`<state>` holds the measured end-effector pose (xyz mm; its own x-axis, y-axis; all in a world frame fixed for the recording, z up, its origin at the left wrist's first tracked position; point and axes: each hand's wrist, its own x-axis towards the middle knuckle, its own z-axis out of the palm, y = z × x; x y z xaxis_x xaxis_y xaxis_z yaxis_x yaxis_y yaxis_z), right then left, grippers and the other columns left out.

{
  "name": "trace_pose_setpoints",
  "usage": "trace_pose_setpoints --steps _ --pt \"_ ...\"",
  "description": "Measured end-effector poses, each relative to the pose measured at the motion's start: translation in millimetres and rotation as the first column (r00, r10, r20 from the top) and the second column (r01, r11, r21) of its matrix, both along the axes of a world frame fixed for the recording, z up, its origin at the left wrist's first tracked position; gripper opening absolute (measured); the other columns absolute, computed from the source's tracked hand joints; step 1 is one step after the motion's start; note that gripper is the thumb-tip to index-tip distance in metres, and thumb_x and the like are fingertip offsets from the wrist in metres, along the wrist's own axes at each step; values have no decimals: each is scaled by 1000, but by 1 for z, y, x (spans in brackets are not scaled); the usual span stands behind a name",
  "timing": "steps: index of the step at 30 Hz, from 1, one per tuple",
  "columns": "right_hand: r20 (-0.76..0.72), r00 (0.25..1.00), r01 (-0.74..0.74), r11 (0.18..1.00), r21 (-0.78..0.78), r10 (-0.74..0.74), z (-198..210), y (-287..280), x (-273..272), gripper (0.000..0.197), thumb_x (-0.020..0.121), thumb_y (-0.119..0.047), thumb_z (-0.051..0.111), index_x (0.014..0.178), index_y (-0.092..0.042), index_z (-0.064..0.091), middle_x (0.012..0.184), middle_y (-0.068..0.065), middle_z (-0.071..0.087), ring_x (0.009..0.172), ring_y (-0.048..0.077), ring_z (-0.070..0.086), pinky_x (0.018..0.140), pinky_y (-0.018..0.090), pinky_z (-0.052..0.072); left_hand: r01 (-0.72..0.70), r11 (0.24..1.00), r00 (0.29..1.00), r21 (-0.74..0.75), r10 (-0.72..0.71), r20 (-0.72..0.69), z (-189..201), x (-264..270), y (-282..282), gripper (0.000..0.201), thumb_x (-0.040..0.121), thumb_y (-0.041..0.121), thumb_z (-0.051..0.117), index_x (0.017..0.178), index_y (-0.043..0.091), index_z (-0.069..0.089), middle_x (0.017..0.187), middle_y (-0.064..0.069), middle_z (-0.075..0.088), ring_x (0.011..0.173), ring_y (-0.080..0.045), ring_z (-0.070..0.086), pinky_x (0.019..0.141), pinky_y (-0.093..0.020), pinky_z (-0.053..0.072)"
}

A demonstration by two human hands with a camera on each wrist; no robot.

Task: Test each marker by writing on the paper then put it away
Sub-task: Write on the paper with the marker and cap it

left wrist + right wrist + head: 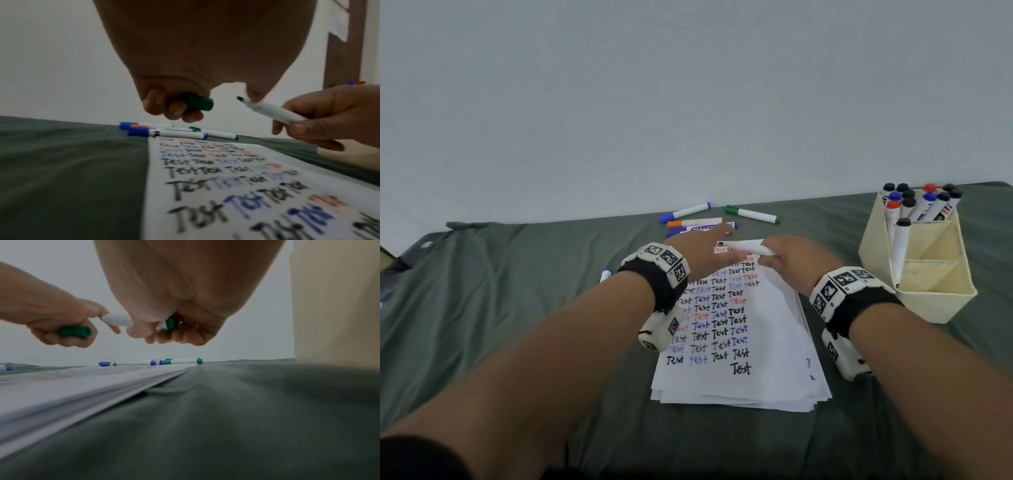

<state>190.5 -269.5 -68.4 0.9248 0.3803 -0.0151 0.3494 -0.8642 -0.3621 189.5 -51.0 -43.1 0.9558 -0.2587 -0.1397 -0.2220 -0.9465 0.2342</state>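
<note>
My right hand (787,260) grips an uncapped white marker (748,247) with a green end plug (171,323), its dark tip (240,98) pointing left above the far end of the paper. My left hand (702,246) curls its fingers round the green cap (198,102), a short way from the tip. The cap is off the marker. A stack of white paper (767,380) covered with rows of "Test" in black, blue and red lies under both hands. In the head view the cap is hidden behind my left hand.
Beyond the paper lie a blue marker (685,212), a green one (752,214), an orange-capped one (693,223) and another blue one (166,133). A cream divided box (928,291) holding several capped markers stands at the right. Green cloth (517,308) covers the table.
</note>
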Motion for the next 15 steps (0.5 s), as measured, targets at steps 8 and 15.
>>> trace_pose_setpoints --steps 8,15 --pt "-7 999 32 999 27 -32 -4 -1 3 30 104 -38 52 125 -18 60 117 5 64 99 22 55 83 34 42 -238 969 971 67 238 10 -6 -10 72 27 100 19 50 125 13 40 96 -11 63 81 -26 60 72 -39 50" --pt "18 998 55 998 34 -56 -7 -1 5 26 104 -38 51 122 -20 57 103 -2 58 91 21 54 74 33 37 -81 947 995 311 94 -30 -8 -6 104 35 93 19 67 128 21 65 129 -2 63 119 -21 57 98 -30 41"
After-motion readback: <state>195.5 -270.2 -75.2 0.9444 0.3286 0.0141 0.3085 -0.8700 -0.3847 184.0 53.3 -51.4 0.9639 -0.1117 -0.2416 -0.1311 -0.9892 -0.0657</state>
